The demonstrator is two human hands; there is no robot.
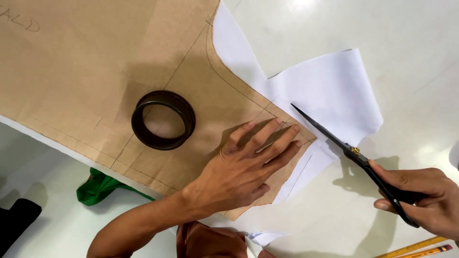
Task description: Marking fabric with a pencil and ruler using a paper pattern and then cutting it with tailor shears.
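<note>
you're working under bright overhead light; glare is blooming on the glossy white table [306,7], soft shadows are falling beneath your right hand [420,200], and everything is staying reasonably sharp.

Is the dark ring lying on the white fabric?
No, the dark ring lies on the brown paper pattern, left of the left hand pressing that pattern down.
</note>
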